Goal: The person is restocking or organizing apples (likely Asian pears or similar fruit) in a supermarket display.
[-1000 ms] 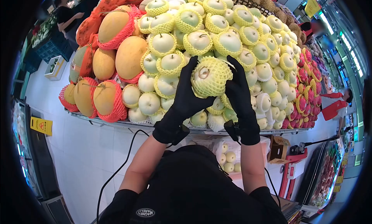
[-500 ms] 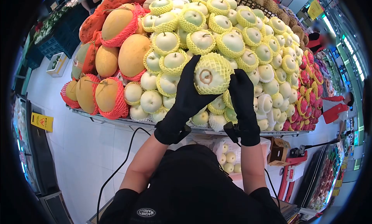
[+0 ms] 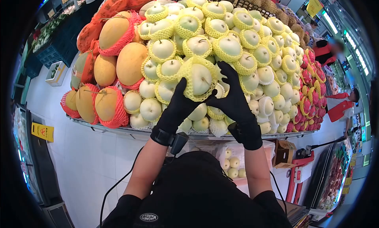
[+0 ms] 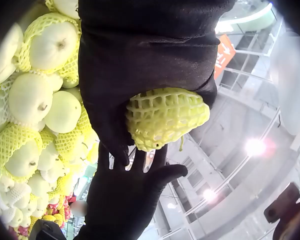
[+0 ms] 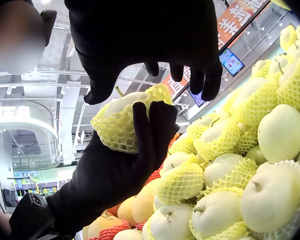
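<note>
Head: left hand [image 3: 177, 105] grasps a pale melon [image 3: 200, 81] in a yellow foam net, thumb and fingers round its lower side, stem facing the camera. Melon is up in front of the fruit pile [image 3: 229, 47]. Right hand [image 3: 236, 99] is just beside it, fingers splayed and released, thumb toward the left hand; can't tell from here if the thumb touches. Pile is more pale melons, most in yellow nets. Orange melons [image 3: 132, 64] to its left, some in red nets [image 3: 121, 111]; dragon fruit [image 3: 308, 97] to its right. Carton [image 3: 284, 154] on the floor below the stand.

Left wrist: left hand covers the top of the melon, side of the net showing, stem poking out underneath. Right hand sits below, fingers straight and apart, some tips hidden. Orange sign [image 4: 224, 55] and ceiling lamp [image 4: 255, 146] beyond.

Right wrist: left fingers [image 5: 157, 132] curl round the netted melon, stem up. Right hand hangs above, fingers loose, gap visible to the melon. Price screen [image 5: 232, 62] behind.
</note>
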`<state>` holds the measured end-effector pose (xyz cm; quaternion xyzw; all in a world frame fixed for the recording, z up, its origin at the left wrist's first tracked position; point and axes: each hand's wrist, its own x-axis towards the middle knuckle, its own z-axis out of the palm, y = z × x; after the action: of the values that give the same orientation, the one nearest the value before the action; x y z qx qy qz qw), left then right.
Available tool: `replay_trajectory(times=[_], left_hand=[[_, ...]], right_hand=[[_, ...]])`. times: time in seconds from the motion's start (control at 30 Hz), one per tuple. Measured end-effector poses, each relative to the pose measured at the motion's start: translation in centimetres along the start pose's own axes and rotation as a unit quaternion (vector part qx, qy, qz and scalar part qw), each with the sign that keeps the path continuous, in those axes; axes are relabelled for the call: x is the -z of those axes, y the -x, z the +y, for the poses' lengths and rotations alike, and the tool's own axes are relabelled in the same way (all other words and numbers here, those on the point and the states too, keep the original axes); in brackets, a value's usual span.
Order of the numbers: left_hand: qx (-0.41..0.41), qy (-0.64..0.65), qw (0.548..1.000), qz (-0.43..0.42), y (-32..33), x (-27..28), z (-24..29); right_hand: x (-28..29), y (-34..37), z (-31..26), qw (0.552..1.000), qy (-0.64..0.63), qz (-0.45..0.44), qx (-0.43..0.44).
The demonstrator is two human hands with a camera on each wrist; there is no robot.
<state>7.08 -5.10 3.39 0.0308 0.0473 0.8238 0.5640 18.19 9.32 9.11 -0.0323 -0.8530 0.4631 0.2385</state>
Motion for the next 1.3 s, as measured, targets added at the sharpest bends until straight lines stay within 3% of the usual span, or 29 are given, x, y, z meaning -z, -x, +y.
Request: replay_trajectory(times=[0.03, 0.07, 0.1, 0.17, 0.27, 0.33, 0.43, 0.47, 0.5, 0.53, 0.63, 0.73, 0.83, 0.87, 0.9, 1.07, 1.13, 1.17, 1.2, 1.3], left_hand=[[-0.076, -0.155, 0.985, -0.009, 0.0, -0.2, -0.2], [-0.151, -0.305, 0.940, -0.018, 0.0, -0.6, -0.4], [-0.222, -0.445, 0.867, -0.027, 0.1, -0.9, -0.7], [-0.278, -0.558, 0.781, -0.027, 0.3, -0.8, -0.8], [-0.255, -0.514, 0.819, -0.006, 0.1, 1.3, -0.6], [-0.252, -0.536, 0.806, -0.015, 0.0, 1.7, -0.5], [-0.155, -0.372, 0.914, -0.034, -0.1, 3.3, -0.1], [-0.105, -0.220, 0.969, -0.036, -0.4, 4.1, 0.4], [-0.052, -0.062, 0.996, -0.038, -0.4, 3.7, 0.7], [-0.094, -0.121, 0.988, -0.013, -0.3, 3.3, 0.6], [-0.071, -0.037, 0.987, -0.136, 0.5, 1.5, 1.1], [-0.122, -0.164, 0.978, -0.041, 0.2, 1.9, 0.8], [-0.130, -0.194, 0.971, -0.052, -0.8, 3.4, 1.1], [-0.215, -0.410, 0.885, -0.048, -0.4, 3.9, 0.7], [-0.300, -0.594, 0.746, -0.006, 0.1, 3.8, 0.3], [-0.253, -0.526, 0.812, -0.013, 0.0, 2.6, -1.1], [-0.325, -0.719, 0.614, 0.019, 0.3, 3.1, -1.4], [-0.257, -0.575, 0.777, -0.019, -0.1, 3.1, -1.8], [-0.191, -0.393, 0.899, -0.027, -0.3, 1.9, -2.1], [-0.131, -0.320, 0.938, 0.000, -0.3, 0.7, -1.9]], right_hand=[[-0.2, 0.0, -0.3, 1.000, 0.004, -0.015, 0.003], [-0.2, -0.1, -0.3, 0.999, 0.000, -0.036, -0.009], [-0.3, -0.1, -0.4, 0.999, 0.005, -0.043, 0.000], [-0.4, -0.3, -0.7, 0.998, 0.014, -0.058, 0.018], [-1.4, -1.0, -4.2, 0.989, -0.122, -0.051, -0.064], [-1.9, -1.6, -4.6, 0.989, -0.128, -0.040, -0.060], [-3.2, -1.6, -1.9, 0.998, 0.014, -0.030, 0.045], [-3.4, -1.6, -1.6, 0.996, 0.045, -0.026, 0.068], [-3.2, -1.6, -1.5, 0.996, 0.050, -0.021, 0.075], [-3.3, -1.7, -1.4, 0.995, 0.054, -0.020, 0.084], [-3.7, -1.9, -2.0, 0.996, 0.041, -0.018, 0.082], [-4.3, -2.0, -0.8, 0.990, 0.110, -0.027, 0.081], [-3.9, -1.8, -0.6, 0.980, 0.179, -0.059, 0.056], [-3.6, -1.8, -0.2, 0.982, 0.167, -0.068, 0.062], [-3.3, -1.7, 0.0, 0.982, 0.155, -0.079, 0.068], [-2.3, -1.8, -1.2, 0.978, 0.155, -0.137, 0.042], [-2.4, -1.4, -0.7, 0.964, 0.204, -0.169, 0.028], [-2.6, -1.3, 0.2, 0.968, 0.199, -0.144, 0.047], [-2.5, -1.2, 0.5, 0.970, 0.192, -0.145, 0.039], [-2.0, -1.5, 0.2, 0.973, 0.179, -0.144, 0.023]])
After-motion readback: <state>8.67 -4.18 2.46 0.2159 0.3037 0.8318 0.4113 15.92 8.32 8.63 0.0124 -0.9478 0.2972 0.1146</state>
